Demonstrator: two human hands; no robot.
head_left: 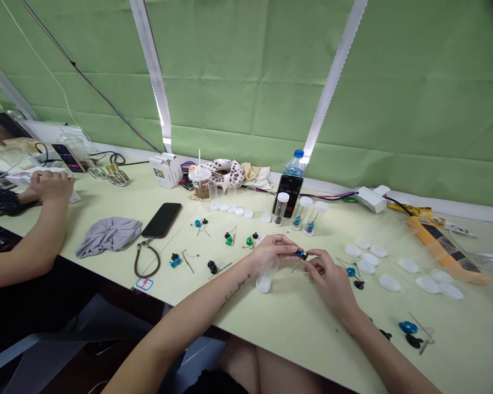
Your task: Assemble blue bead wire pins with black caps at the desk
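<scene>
My left hand (276, 249) is closed on a small blue-and-black part (301, 254), pinched between thumb and fingers. Fingertips of my right hand (326, 276) grip the same part from the other side. A thin metal rod (296, 266) sticks out below the fingers; what holds it is hard to make out. Under my left wrist stands a clear tube (264, 280) with a white end. Close to my right wrist lie a blue piece (350, 271) and a black piece (359, 284).
Several white caps (389, 283) lie at right, near an orange-and-black device (447, 251). Filled tubes (310, 219) stand before a propped phone (288, 191) and a bottle (298, 156). Leftward are a dark phone (161, 220), a grey cloth (108, 235) and another person's hand (54, 185).
</scene>
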